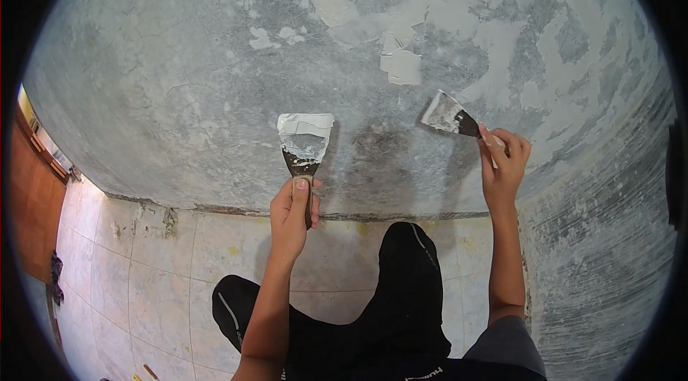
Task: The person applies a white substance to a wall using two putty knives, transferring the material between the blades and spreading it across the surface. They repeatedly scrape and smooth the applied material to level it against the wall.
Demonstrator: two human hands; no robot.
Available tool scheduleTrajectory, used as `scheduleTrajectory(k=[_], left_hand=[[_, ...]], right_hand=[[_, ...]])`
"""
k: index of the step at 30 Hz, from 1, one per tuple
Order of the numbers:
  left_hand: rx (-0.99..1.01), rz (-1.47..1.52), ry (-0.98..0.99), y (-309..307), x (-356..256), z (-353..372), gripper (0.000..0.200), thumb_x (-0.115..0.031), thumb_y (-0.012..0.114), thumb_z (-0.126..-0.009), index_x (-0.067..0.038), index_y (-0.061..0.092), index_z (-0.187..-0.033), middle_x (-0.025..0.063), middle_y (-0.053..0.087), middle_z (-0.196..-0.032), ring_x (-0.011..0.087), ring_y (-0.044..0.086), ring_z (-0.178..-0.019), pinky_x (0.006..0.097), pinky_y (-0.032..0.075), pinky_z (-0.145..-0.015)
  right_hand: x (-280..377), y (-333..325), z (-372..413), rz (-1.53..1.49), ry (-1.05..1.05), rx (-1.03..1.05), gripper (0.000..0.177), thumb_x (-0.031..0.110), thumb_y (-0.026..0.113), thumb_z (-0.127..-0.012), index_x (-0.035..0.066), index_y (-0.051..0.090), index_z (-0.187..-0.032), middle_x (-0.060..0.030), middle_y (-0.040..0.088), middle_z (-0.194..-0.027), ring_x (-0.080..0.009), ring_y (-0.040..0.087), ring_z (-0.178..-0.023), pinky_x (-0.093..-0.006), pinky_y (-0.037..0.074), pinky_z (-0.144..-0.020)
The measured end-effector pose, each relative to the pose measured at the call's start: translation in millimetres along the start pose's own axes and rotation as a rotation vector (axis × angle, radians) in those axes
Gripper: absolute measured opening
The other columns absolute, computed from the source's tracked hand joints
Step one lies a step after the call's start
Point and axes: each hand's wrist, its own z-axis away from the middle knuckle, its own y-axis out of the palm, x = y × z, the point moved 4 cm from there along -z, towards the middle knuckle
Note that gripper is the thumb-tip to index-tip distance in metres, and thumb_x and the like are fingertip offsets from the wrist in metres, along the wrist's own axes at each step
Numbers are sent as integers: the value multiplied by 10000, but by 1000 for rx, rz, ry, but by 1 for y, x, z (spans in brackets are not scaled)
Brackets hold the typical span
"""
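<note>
My left hand [292, 209] is wrapped round the handle of a putty knife [302, 159], held upright with its blade up and loaded with white putty [306, 125]. In my right hand [506, 159] is a second putty knife [448, 114], tilted up to the left, its blade smeared with putty and close to the wall. Both blades are in front of the grey wall [215, 80]. A thick fresh patch of putty [400, 62] sits on the wall just above and left of the right blade.
Tiled floor [165, 259] meets the wall along a rough, chipped edge. My bent knees [407, 252] in black trousers are close to the wall. A second grey wall [595, 266] stands on the right. At the far left is a brown wooden door [36, 202].
</note>
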Motion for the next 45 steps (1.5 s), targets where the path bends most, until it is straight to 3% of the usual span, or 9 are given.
scheduleTrajectory(k=[7,13,19,21,31,37,39,45], left_hand=[[16,-19,30,11,4,-2,434,-437,443,-1115,-45,629,-1123,-3,550,-643,53,493,-492,207,337,-427],[26,-9,8,22,-1,2,436,-434,488,-1105,-31,653,-1113,-6,550,-658,52,475,-519,221,384,-479],[37,3,14,28,-1,5,434,-436,481,-1106,-36,650,-1115,-4,555,-664,55,490,-526,224,393,-481],[56,40,-10,33,-2,5,453,-445,425,-1115,-32,611,-1114,15,543,-654,87,513,-516,242,415,-469],[92,45,-25,47,2,2,448,-452,414,-1113,-40,590,-1110,21,533,-652,109,512,-510,264,433,-475],[72,116,-40,52,5,-4,444,-454,413,-1113,-45,586,-1122,23,535,-653,115,515,-509,266,437,-478],[90,95,-40,55,6,-2,447,-455,413,-1113,-43,586,-1123,22,534,-653,116,515,-508,266,438,-479],[114,119,-60,59,12,-2,479,-477,448,-1104,-34,628,-1131,16,557,-670,95,523,-542,258,435,-493]], right_hand=[[26,26,-33,-56,-78,-1,429,40,771,-844,230,767,-1229,-12,674,-1095,-279,523,-1026,-393,424,-946],[7,44,-23,-17,-52,34,436,50,755,-858,261,761,-1239,-11,672,-1094,-277,534,-1035,-403,417,-968],[-4,32,3,-59,14,-27,441,27,758,-856,248,769,-1238,-7,675,-1095,-270,531,-1035,-388,408,-958],[1,27,0,-75,-15,-45,427,18,759,-855,240,776,-1220,-3,675,-1094,-268,528,-1039,-390,404,-956],[4,5,-33,-25,-143,-19,438,49,760,-845,246,760,-1237,18,669,-1103,-273,530,-1063,-409,394,-969],[2,-6,-54,-81,-165,-41,429,56,772,-823,243,766,-1209,13,673,-1077,-275,557,-1019,-403,472,-887],[14,-1,-59,-101,-210,-18,418,63,779,-817,243,769,-1194,10,675,-1058,-263,583,-975,-381,516,-794],[30,19,-72,-46,-218,-51,419,69,779,-810,243,769,-1191,8,672,-1029,-245,595,-956,-360,531,-728]])
